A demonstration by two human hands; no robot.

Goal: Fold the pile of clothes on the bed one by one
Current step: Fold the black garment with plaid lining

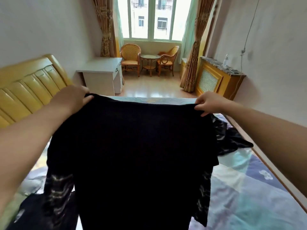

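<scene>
A large black garment (141,146) hangs spread out in front of me, held up above the bed (249,188). My left hand (73,95) grips its upper left corner, fingers curled over the edge. My right hand (207,103) pinches the upper right corner. Behind and below it lie more dark clothes with pale markings: one piece (230,138) to the right on the bed, another (54,193) at the lower left. The held garment hides most of the pile.
The bed carries a patchwork quilt in blue, purple and green. A yellow padded headboard (28,90) stands at the left. Beyond the bed are a white desk (103,75), wicker chairs with a small round table (149,62), and a wooden radiator cover (217,78) along the right wall.
</scene>
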